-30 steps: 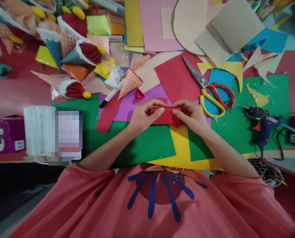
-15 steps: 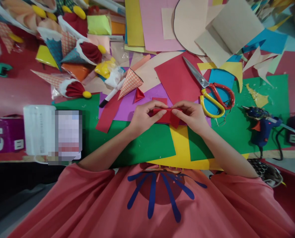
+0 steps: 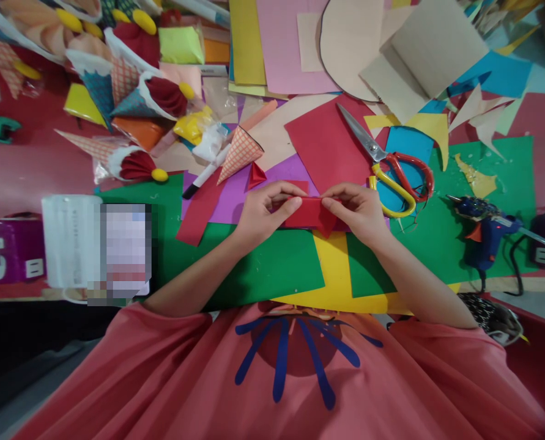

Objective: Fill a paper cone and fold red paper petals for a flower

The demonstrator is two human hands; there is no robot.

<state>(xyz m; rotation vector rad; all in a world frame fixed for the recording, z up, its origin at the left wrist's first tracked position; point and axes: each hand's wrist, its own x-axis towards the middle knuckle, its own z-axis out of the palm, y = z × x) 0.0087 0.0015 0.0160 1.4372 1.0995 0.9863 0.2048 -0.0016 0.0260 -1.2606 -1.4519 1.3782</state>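
A folded strip of red paper [image 3: 309,214] sits between both my hands, just above green and yellow sheets. My left hand [image 3: 265,214] pinches its left end, thumb on the near side and fingers curled over the top. My right hand [image 3: 357,211] pinches the right end the same way. The strip's lower right corner sticks out below my right thumb. Both hands rest near the middle of the table.
Red-and-yellow scissors [image 3: 391,168] lie just right of my hands. A blue glue gun [image 3: 485,229] stands at the right. Paper cones [image 3: 240,153], a marker [image 3: 205,174] and stacked coloured sheets crowd the far side. A white container [image 3: 70,241] stands at the left.
The red strip has been folded narrower and my hands have shifted slightly away from me on it. Everything else lies as before.
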